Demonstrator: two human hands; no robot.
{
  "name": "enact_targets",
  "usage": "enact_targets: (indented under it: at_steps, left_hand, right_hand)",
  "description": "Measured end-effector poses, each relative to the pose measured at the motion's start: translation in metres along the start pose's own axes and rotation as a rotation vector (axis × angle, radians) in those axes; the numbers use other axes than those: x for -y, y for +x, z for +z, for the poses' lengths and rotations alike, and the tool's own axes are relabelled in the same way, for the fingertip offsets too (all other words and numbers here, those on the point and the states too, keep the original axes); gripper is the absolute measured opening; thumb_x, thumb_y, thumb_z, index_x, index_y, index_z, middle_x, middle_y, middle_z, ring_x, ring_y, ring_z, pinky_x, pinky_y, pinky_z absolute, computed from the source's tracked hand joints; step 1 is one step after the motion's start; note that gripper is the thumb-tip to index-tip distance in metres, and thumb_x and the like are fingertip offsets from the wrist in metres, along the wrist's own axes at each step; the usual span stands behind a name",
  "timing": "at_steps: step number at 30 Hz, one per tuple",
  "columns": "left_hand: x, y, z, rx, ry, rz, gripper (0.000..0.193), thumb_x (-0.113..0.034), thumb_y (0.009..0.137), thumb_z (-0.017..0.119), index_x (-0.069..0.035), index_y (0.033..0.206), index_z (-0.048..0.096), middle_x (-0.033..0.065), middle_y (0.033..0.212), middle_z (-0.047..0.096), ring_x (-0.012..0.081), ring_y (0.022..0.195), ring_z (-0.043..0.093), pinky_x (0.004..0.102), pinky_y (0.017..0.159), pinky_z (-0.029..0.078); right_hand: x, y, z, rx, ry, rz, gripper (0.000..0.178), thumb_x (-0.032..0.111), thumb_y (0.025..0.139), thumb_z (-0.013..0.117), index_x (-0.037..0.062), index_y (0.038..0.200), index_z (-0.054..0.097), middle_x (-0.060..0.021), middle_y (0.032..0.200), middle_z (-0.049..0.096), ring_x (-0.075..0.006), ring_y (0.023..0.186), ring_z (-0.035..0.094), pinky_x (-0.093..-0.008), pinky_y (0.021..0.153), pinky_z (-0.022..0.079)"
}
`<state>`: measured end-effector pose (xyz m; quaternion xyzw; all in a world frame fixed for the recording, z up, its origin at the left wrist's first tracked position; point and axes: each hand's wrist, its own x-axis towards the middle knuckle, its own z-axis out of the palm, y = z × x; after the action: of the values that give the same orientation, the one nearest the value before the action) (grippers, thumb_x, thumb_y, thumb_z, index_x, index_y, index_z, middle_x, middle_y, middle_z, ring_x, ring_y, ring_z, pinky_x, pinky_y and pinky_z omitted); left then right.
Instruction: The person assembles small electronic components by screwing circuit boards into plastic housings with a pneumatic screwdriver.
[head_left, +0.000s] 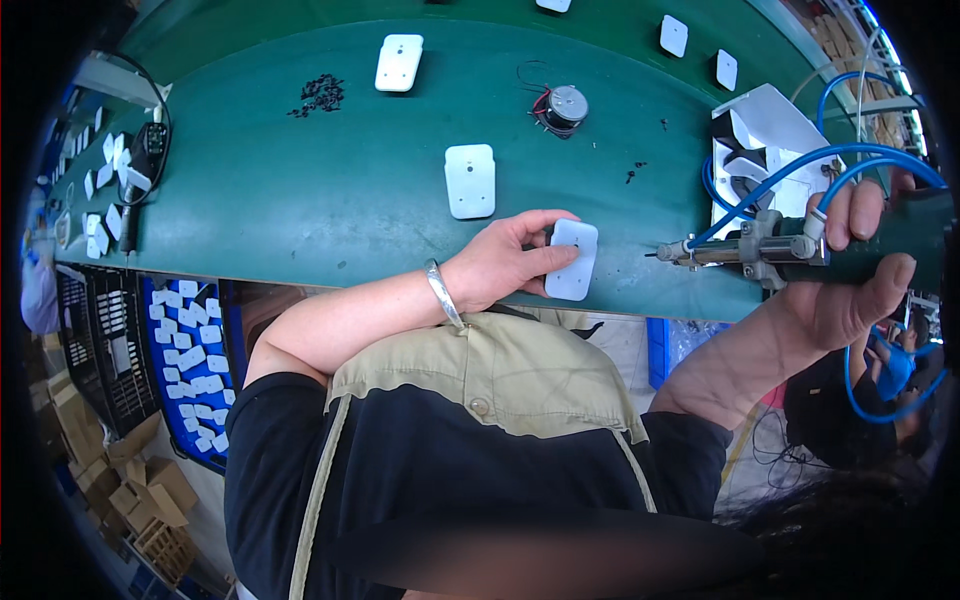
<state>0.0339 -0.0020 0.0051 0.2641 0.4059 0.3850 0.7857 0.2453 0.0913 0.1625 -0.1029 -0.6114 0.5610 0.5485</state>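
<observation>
My left hand (492, 264) grips a small white plastic case (574, 276) at the near edge of the green bench. Its thumb lies on the upper face and the other fingers sit along the left side. My right hand (835, 308) is wrapped around the dark body of an air-fed power screwdriver (735, 252), held level with its thin bit pointing left. A gap separates the bit from the case. Farther off lie a second white case (470, 182) and a third white case (399, 63), each with small holes showing.
Blue air hoses (800, 165) loop over the right side, past an open white box (765, 115). Black screws (320, 95) form a pile at the far left. A round metal motor-like part (567, 105) has red wires. Below left, a blue crate (190, 440) holds several white pieces.
</observation>
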Motion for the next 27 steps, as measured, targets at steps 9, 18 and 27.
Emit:
enact_targets:
  at_steps: [9,18,27]
  left_hand:
    - [-0.002,0.007,0.005,0.011,0.0,0.012,0.036,-0.014,0.085,0.055,-0.01,0.12,0.045,0.0022,0.098,0.057,0.0116,0.087,0.058,0.0269,0.072,0.052]
    - [0.0,0.016,0.008,-0.008,0.008,0.011,0.036,-0.015,0.085,0.055,-0.009,0.12,0.045,0.0023,0.095,0.056,0.012,0.087,0.058,0.0275,0.072,0.053]
    - [-0.001,0.027,0.013,0.046,-0.075,0.041,0.038,-0.017,0.086,0.054,-0.008,0.121,0.042,0.003,0.095,0.057,0.0114,0.087,0.058,0.0265,0.072,0.053]
  right_hand:
    - [0.005,0.0,-0.005,0.008,-0.024,-0.001,0.062,0.033,0.079,0.06,0.0024,0.123,0.029,-0.0059,0.081,0.047,-0.0133,0.066,0.045,-0.0295,0.065,0.037]
    - [0.005,-0.001,-0.002,0.047,-0.019,-0.015,0.068,0.034,0.077,0.063,0.0002,0.124,0.028,-0.0062,0.081,0.047,-0.0134,0.067,0.046,-0.0285,0.064,0.037]
    - [0.002,0.0,0.01,0.117,0.099,-0.077,0.068,0.041,0.076,0.063,0.0021,0.121,0.031,-0.0039,0.081,0.046,-0.0117,0.063,0.045,-0.026,0.061,0.037]
